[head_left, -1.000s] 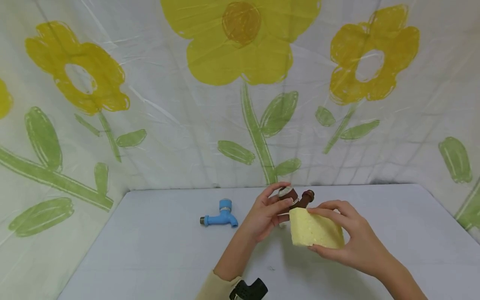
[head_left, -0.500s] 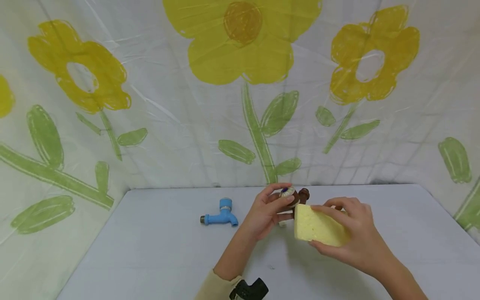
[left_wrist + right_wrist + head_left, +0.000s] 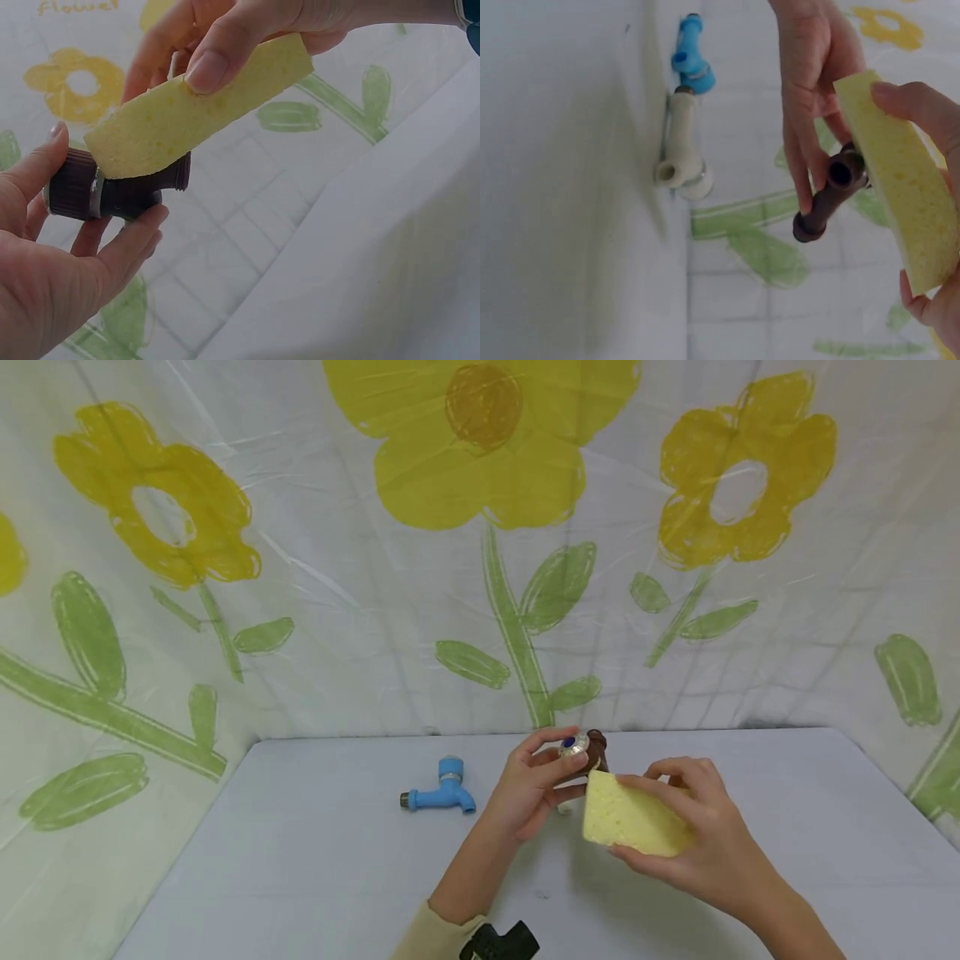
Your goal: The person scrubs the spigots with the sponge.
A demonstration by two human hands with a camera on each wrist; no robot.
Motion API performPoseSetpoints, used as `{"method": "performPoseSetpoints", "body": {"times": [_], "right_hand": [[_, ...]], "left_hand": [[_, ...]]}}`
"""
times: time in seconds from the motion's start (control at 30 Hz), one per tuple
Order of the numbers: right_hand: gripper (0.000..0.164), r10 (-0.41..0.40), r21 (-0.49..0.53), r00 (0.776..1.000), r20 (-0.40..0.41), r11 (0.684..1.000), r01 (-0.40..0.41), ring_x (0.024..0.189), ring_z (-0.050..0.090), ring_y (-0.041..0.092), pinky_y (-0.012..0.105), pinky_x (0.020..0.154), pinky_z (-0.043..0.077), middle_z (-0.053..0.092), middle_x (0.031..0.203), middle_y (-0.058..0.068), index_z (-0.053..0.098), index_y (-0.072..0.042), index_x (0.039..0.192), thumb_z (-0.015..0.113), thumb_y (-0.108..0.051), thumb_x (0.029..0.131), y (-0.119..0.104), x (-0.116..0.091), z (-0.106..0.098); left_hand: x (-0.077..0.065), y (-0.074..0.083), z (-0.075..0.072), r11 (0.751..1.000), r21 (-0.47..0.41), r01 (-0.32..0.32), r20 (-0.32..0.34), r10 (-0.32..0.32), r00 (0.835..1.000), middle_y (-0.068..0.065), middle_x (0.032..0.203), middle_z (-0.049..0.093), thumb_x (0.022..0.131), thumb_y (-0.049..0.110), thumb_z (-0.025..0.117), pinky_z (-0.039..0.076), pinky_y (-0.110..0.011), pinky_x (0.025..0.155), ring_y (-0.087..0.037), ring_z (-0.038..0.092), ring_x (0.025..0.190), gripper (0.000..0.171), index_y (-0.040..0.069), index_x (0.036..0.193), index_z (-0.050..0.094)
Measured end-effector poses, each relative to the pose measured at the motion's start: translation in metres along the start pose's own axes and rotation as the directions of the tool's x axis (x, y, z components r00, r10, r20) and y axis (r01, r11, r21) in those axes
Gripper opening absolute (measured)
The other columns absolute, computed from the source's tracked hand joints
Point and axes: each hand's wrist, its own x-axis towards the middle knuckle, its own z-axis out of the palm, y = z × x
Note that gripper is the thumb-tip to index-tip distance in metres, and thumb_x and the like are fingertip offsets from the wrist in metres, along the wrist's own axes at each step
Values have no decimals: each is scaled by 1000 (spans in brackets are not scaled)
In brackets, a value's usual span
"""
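Note:
My left hand [image 3: 525,789] grips a dark brown plastic tap [image 3: 597,748] by its ribbed knob, above the table. The knob's silvery cap with a blue centre faces the head camera. In the right wrist view the tap's open end and body [image 3: 821,210] show below the left fingers. My right hand [image 3: 708,839] pinches a yellow sponge [image 3: 633,814] between thumb and fingers. One end of the sponge [image 3: 187,112] lies against the tap's body [image 3: 127,196] in the left wrist view. The sponge hides part of the tap in the head view.
A blue tap [image 3: 442,795] lies on the white table [image 3: 315,860] to the left. A cream tap [image 3: 681,142] lies near it, mostly hidden behind the left hand in the head view. A flowered sheet [image 3: 337,610] hangs behind the table.
The brown tap has turned in my left hand, bringing its knob cap round toward the head camera and its far end leftward. The sponge shifted slightly right, then back left.

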Motion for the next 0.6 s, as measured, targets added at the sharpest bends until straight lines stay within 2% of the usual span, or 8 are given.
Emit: {"method": "performPoseSetpoints", "body": {"times": [0.1,0.2,0.33,0.47,0.6], "right_hand": [[62,-16,18,1000,19,1000,16,103,43,11,14,80,41,59,112,3,78,-16,118,70,-70,88,0,-1,1],[64,-14,-9,1000,5,1000,14,102,44,11,14,80,41,59,111,3,78,-15,117,67,-72,89,0,0,0],[66,6,-27,1000,-9,1000,-6,103,44,11,13,81,40,59,110,3,79,-14,115,65,-73,89,0,1,-2],[65,17,-10,1000,19,1000,-17,106,45,10,11,84,41,60,113,3,78,-15,118,67,-72,88,1,1,-4],[67,59,4,998,-5,998,-59,111,50,8,8,90,40,62,115,4,78,-15,119,67,-73,88,3,2,-6]], "left_hand": [[0,0,0,1000,4,-14,-11,14,1000,-5,105,66,100,-8,60,64,-33,81,-15,71,93,40,-2,139,60],[0,1,0,1000,3,-19,-15,19,1000,-5,105,66,99,-9,61,64,-37,85,-16,71,95,38,-1,136,63],[0,2,-1,1000,11,-10,-11,10,1000,-5,105,65,98,-8,62,64,-42,89,-17,71,97,40,0,137,62],[0,3,-2,1000,14,-7,-13,7,1000,-4,106,65,99,-7,62,65,-39,85,-16,71,97,40,0,139,61],[1,2,-3,1000,-11,-19,-6,19,1000,-5,107,65,101,-5,61,64,-42,85,-16,70,98,37,2,138,63]]}}
